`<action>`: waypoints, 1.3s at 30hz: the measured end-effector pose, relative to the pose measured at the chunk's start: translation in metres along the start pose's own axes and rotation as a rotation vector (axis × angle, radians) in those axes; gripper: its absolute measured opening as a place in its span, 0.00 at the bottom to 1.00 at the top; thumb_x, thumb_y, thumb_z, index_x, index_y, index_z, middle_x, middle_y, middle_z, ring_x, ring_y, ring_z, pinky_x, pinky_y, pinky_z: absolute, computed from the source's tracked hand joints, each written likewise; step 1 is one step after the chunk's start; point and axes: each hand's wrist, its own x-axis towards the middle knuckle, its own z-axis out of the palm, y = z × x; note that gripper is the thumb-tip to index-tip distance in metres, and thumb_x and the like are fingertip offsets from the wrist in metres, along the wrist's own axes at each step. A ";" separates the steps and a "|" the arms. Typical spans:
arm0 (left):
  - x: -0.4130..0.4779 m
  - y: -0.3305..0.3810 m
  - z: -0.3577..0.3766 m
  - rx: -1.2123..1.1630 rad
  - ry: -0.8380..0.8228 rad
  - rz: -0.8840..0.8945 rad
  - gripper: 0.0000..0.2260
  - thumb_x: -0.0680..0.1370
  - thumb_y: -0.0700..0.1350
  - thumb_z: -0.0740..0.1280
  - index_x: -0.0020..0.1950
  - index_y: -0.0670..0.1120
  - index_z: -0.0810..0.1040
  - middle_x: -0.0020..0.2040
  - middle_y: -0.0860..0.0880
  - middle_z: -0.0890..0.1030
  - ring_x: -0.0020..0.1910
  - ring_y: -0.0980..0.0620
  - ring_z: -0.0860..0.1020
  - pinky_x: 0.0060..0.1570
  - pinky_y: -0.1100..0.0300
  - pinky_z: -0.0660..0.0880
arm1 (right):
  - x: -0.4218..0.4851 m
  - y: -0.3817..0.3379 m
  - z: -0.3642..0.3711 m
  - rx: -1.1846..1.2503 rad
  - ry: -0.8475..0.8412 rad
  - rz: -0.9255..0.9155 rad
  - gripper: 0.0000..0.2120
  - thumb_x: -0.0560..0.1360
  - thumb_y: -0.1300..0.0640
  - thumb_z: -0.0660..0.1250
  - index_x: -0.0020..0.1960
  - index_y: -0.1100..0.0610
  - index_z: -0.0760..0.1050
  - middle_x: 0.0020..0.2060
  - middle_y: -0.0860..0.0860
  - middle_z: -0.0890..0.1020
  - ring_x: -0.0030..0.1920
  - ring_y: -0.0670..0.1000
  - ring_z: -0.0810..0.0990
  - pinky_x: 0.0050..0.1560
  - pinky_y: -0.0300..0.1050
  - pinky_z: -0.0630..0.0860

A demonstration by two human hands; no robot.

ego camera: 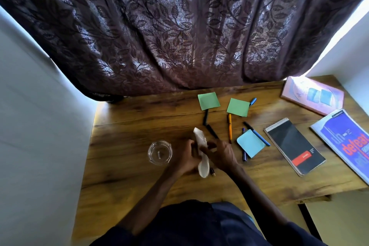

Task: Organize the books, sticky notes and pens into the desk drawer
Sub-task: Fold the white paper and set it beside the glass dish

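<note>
Left hand: left hand (185,157) has its fingers curled against the lower part of a long white cloth (200,140); it looks to be gripping it.
Right hand: right hand (222,155) pinches the same cloth at mid-length.
Under cloth: a small dark end with a brass-coloured tip (213,172) shows just below the cloth. Possibly a pen; cannot tell.
Left of hands: round clear glass ashtray (159,153), just beside the left hand.
Beyond hands: two square green sticky notes (208,101) (238,107); black pen pieces (211,131); slim orange pen (230,128).
Right of hands: pale blue sticky note (251,143) lying across blue pens (257,135); another blue pen (253,101) beside the farther green note.
Far right: black spiral-bound notepad (295,146), blue paperback book (347,142), pink book (312,95).
Surface: everything rests on the brown wooden desk (139,181).
Drawer: not in view.
Done: nothing, judging by the layout; every visible book, note and pen is on the desktop.
Left: all of it, namely gather the pens, stack the notes, collect the books, open the drawer and load it.
Step in hand: appears to be wiping with the cloth, not stowing.
</note>
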 end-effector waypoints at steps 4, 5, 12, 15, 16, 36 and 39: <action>-0.001 0.004 0.006 0.041 -0.010 0.002 0.40 0.69 0.53 0.80 0.74 0.46 0.65 0.68 0.48 0.76 0.65 0.48 0.76 0.58 0.54 0.76 | -0.007 -0.007 -0.005 0.361 -0.072 0.176 0.26 0.79 0.37 0.58 0.49 0.58 0.81 0.44 0.52 0.87 0.37 0.46 0.87 0.37 0.45 0.84; -0.003 0.004 0.007 0.051 0.005 -0.006 0.40 0.67 0.55 0.80 0.73 0.46 0.66 0.67 0.48 0.77 0.64 0.48 0.77 0.57 0.54 0.76 | -0.008 -0.006 -0.005 0.454 -0.084 0.225 0.26 0.80 0.38 0.57 0.51 0.59 0.82 0.44 0.53 0.87 0.39 0.48 0.87 0.41 0.48 0.85; -0.005 0.008 0.008 0.050 0.186 -0.074 0.30 0.66 0.63 0.75 0.61 0.47 0.77 0.55 0.49 0.82 0.51 0.51 0.81 0.45 0.57 0.79 | -0.009 0.007 -0.006 0.495 -0.018 0.236 0.25 0.82 0.40 0.57 0.50 0.57 0.84 0.44 0.50 0.87 0.44 0.47 0.86 0.49 0.51 0.84; -0.008 0.010 -0.002 -0.026 0.251 -0.065 0.25 0.69 0.60 0.76 0.58 0.46 0.78 0.51 0.50 0.83 0.44 0.55 0.81 0.36 0.63 0.75 | -0.003 0.011 -0.005 0.499 -0.002 0.220 0.24 0.81 0.39 0.58 0.50 0.56 0.84 0.44 0.50 0.87 0.45 0.48 0.87 0.49 0.54 0.84; -0.011 0.011 -0.006 -0.048 0.287 -0.045 0.25 0.70 0.61 0.76 0.58 0.46 0.78 0.50 0.51 0.83 0.43 0.55 0.81 0.35 0.64 0.75 | -0.001 0.010 -0.005 0.495 -0.007 0.210 0.23 0.81 0.39 0.59 0.50 0.56 0.84 0.45 0.50 0.87 0.45 0.48 0.87 0.49 0.54 0.84; -0.034 -0.056 -0.115 -0.046 0.822 -0.300 0.26 0.70 0.64 0.71 0.62 0.52 0.75 0.55 0.49 0.84 0.49 0.47 0.83 0.48 0.48 0.83 | 0.053 -0.099 0.043 0.262 -0.293 -0.065 0.11 0.79 0.57 0.68 0.38 0.49 0.80 0.32 0.47 0.84 0.29 0.44 0.82 0.32 0.45 0.79; -0.031 -0.080 -0.136 -0.022 0.861 -0.376 0.27 0.71 0.63 0.72 0.65 0.50 0.76 0.58 0.47 0.83 0.53 0.44 0.83 0.51 0.47 0.82 | 0.059 -0.108 0.054 0.225 -0.350 -0.141 0.12 0.79 0.58 0.69 0.40 0.44 0.80 0.32 0.44 0.83 0.30 0.41 0.81 0.31 0.39 0.77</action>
